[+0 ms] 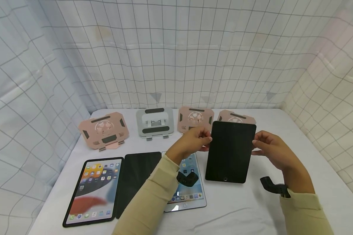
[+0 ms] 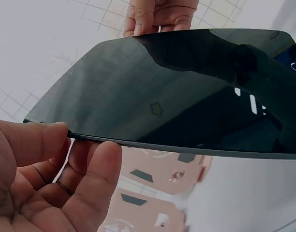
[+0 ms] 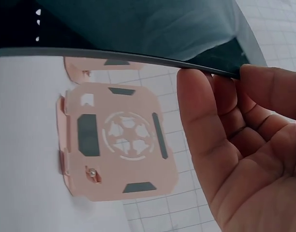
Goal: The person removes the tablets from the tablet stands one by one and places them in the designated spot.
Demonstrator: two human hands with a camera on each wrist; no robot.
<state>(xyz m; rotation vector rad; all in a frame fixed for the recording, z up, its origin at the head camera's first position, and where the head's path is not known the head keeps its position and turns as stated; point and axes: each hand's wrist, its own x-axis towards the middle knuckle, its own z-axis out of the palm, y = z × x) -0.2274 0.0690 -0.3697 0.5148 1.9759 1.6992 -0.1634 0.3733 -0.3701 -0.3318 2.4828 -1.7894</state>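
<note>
A black-screened tablet (image 1: pixel 230 151) with a round home button is held upright, slightly tilted, at the centre right of the head view. My left hand (image 1: pixel 192 143) pinches its left edge and my right hand (image 1: pixel 272 148) its right edge, both above mid-height. In the left wrist view, the thumb presses the front of the dark tablet (image 2: pixel 177 101), with fingers behind. The right wrist view has the right hand (image 3: pixel 249 135) pinching the opposite edge. Behind the tablet stands a pink tablet stand (image 1: pixel 238 118), partly hidden in the head view and fully visible as the stand (image 3: pixel 133 176) below.
Left of the held tablet lie a white tablet (image 1: pixel 191 186) with lit screen, a dark tablet (image 1: pixel 139 173) and a black-framed lit tablet (image 1: pixel 95 192). Along the back stand a grey stand (image 1: pixel 155 122) and two more pink stands, one left (image 1: pixel 104 129), one middle (image 1: pixel 195 118). A grid-patterned curtain (image 1: pixel 176 58) surrounds the white table (image 1: pixel 270 209).
</note>
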